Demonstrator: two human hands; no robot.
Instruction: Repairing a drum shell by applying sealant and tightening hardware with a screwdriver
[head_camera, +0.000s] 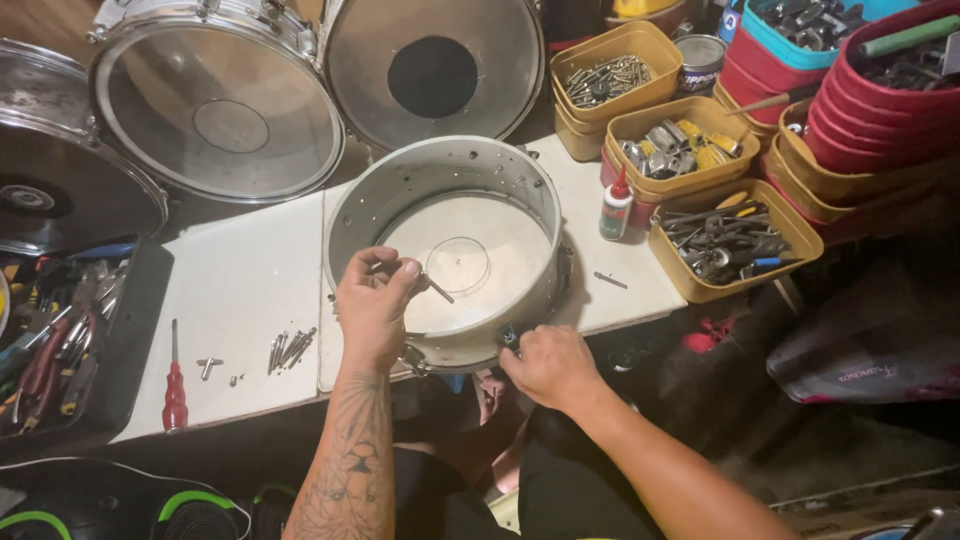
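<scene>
Resting on the white desk (250, 290), the grey metal drum shell (445, 170) looks rigid, light and smooth-walled, best steadied by its rim, where the left hand (372, 305) pinches a thin metal rod (437, 289) and the right hand (550, 365) closes on a lug (510, 338).

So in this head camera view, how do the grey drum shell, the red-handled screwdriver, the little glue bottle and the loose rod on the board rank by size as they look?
Largest to smallest as they look:
1. grey drum shell
2. red-handled screwdriver
3. glue bottle, though the screwdriver lies nearer the camera, so this pair is unsure
4. loose rod
</scene>
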